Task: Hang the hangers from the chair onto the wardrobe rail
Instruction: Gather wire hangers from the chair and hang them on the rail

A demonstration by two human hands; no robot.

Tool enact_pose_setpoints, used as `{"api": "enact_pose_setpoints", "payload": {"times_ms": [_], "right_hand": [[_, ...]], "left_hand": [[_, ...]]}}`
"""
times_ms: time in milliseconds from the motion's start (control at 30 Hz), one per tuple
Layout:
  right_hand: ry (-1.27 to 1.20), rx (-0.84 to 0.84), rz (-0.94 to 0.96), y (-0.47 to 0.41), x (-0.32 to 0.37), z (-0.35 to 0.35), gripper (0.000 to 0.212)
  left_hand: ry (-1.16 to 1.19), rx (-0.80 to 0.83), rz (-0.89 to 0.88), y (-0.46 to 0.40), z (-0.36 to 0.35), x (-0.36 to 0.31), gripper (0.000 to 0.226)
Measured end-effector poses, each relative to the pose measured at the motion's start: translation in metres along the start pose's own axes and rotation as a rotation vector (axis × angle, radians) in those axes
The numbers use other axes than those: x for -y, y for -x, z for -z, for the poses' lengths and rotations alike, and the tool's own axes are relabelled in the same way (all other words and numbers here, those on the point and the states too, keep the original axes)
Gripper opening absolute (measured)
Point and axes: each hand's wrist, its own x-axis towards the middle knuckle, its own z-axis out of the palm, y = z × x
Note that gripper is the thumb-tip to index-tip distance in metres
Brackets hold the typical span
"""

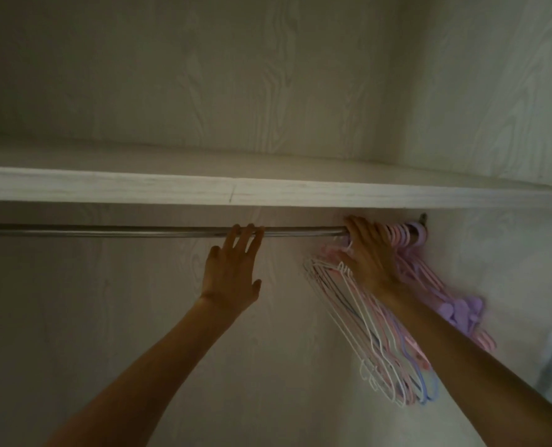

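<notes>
Plainly the job is far along, judging by how much already hangs in the wardrobe. The rail [139, 231] runs from nine o'clock to three o'clock under the shelf [268, 191], and a thick bunch of hangers [397, 343] crowds its three o'clock end, hard by the rail bracket [423, 218]. White, pink, blue and purple ones hang there together, their hooks packed side by side and their bodies swung toward five o'clock along the side wall [510, 253].

The right hand [366, 253] sits at the inner edge of that bunch, its fingers curled over the rail and the nearest hooks; this grip looks clamped there, though which hook it holds I cannot tell. The left hand [232, 269] reaches up at the middle of the view, fingers nearly straight and spread, tips resting on the rail, holding nothing.

The chair is out of view, so whether any hangers wait on it cannot be told. My judgement is that the hand is seating or pushing the last-added hangers toward three o'clock; what is left, if anything, is another trip to the chair.
</notes>
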Motion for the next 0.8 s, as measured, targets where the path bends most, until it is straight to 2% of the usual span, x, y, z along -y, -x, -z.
{"api": "enact_pose_setpoints", "payload": {"times_ms": [233, 400, 500, 567, 667, 700, 800], "right_hand": [[-0.048, 0.117, -0.047, 0.004, -0.006, 0.01, 0.072], [-0.067, 0.104, -0.061, 0.015, 0.009, 0.03, 0.065], [-0.046, 0.115, -0.007, 0.04, 0.027, 0.053, 0.054], [-0.025, 0.096, 0.011, 0.063, 0.036, 0.066, 0.042], [-0.035, 0.159, -0.03, 0.109, 0.049, 0.086, 0.026], [-0.051, 0.19, -0.06, 0.122, 0.053, 0.092, 0.02], [-0.102, 0.238, -0.2, 0.176, 0.062, 0.109, 0.011]], "left_hand": [[-0.02, 0.055, -0.003, 0.001, 0.0, 0.002, 0.097], [-0.024, 0.105, 0.005, -0.002, 0.002, 0.004, 0.104], [0.086, 0.064, -0.013, 0.004, 0.007, 0.007, 0.095], [0.162, -0.023, -0.022, 0.013, 0.005, 0.005, 0.085], [0.328, -0.146, -0.109, 0.043, -0.008, -0.01, 0.069], [0.406, -0.156, -0.14, 0.053, -0.013, -0.016, 0.063], [0.597, -0.041, -0.193, 0.089, -0.029, -0.043, 0.047]]}}
